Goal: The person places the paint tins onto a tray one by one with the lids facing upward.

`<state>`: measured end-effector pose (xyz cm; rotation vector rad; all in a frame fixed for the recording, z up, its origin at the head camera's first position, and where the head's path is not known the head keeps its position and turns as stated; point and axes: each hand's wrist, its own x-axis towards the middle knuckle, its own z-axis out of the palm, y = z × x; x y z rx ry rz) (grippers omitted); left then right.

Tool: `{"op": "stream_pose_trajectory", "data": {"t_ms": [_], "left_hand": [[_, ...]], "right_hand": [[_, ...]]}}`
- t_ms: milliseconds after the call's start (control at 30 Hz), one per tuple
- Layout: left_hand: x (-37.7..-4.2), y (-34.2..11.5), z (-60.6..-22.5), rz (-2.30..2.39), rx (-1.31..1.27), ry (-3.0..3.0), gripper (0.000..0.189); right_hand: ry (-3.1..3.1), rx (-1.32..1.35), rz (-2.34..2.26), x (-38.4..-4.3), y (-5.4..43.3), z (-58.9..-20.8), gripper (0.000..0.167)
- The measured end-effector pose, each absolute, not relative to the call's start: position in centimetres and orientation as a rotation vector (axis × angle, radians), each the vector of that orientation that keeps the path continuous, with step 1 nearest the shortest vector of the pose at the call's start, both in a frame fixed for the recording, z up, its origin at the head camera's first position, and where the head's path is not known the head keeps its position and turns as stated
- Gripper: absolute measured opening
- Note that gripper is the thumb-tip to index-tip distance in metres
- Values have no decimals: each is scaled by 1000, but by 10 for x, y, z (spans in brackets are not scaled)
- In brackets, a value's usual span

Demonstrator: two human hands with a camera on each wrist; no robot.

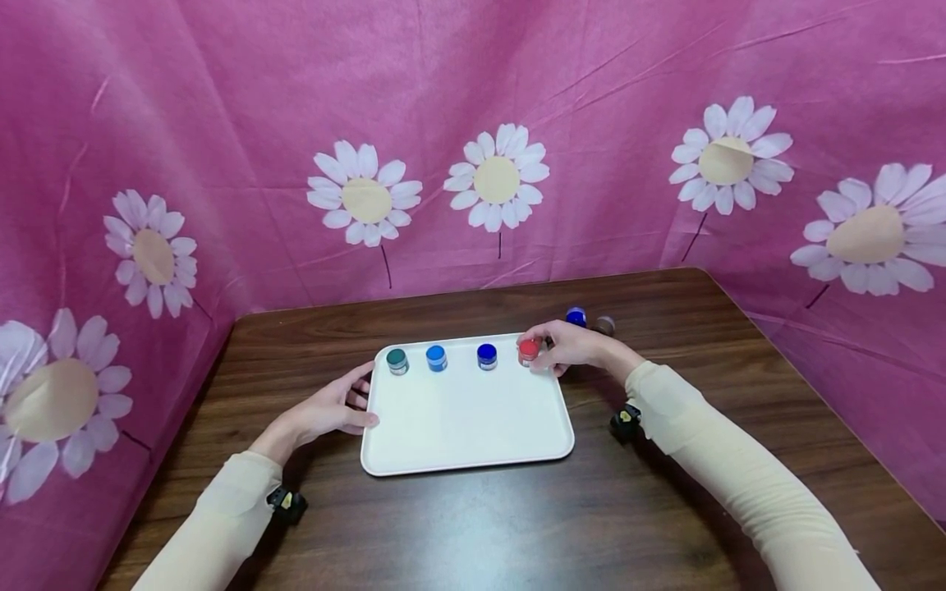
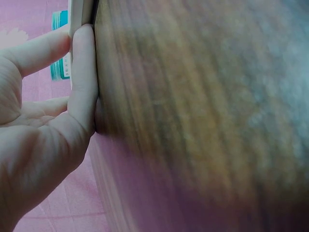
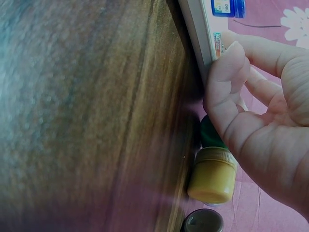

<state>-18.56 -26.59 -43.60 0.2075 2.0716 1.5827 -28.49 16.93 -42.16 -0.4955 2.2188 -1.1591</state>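
Note:
A white tray (image 1: 466,427) lies on the table. My left hand (image 1: 336,409) holds its left edge, thumb at the rim; the left wrist view shows fingers (image 2: 84,58) against the tray's side. At the tray's back right corner my right hand (image 1: 569,345) pinches a small red paint jar (image 1: 528,350), thumb on one side and fingers on the other. The jar's base is partly hidden by the hand. Along the tray's back edge stand a green jar (image 1: 397,361), a light blue jar (image 1: 437,358) and a dark blue jar (image 1: 487,356).
Beyond my right hand, a blue-lidded jar (image 1: 576,316) and a brown jar (image 1: 604,325) stand on the wooden table (image 1: 473,533). A yellow jar (image 3: 212,176) and a green one (image 3: 210,133) show in the right wrist view. Pink flowered cloth (image 1: 443,82) surrounds the table.

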Motion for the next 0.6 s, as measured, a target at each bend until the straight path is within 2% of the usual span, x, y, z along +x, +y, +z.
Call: {"op": "stream_pose_trajectory", "data": {"t_ms": [333,600], "left_hand": [[-186,-266,-436,1592,211,2066,100],[-186,-266,-436,1594,210,2059,100]], "right_hand": [[2195,-516,-1199,-284,172,-420,59],[2185,-511,-1169,-286,175,-413,54]]}}
